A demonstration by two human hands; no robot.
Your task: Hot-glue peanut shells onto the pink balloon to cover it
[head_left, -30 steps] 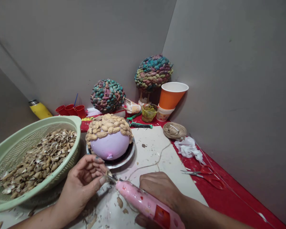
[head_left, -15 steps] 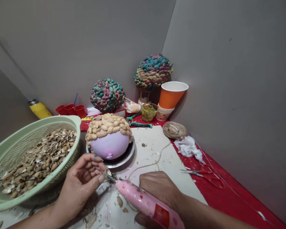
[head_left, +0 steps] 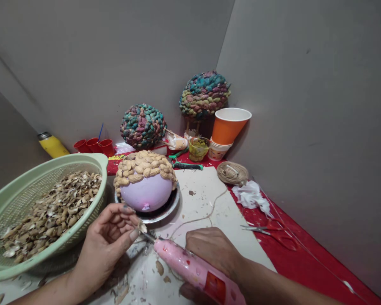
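My left hand (head_left: 106,243) pinches a small peanut shell (head_left: 142,227) between thumb and fingertips, just in front of the metal plate (head_left: 174,203). My right hand (head_left: 214,250) grips a pink glue gun (head_left: 193,269), with the nozzle tip close to the shell. On the plate sits a purple balloon (head_left: 147,194) whose top is covered with glued peanut shells (head_left: 144,166).
A green colander (head_left: 92,159) full of peanut shells stands at the left. Two painted shell balls (head_left: 142,126), red cups (head_left: 95,146), an orange paper cup (head_left: 228,125), a twine roll (head_left: 231,173), tissue (head_left: 250,197) and red scissors (head_left: 273,235) lie behind and to the right on the red cloth.
My left hand has lifted the shell slightly off the glue gun's nozzle. The right hand and glue gun have hardly moved.
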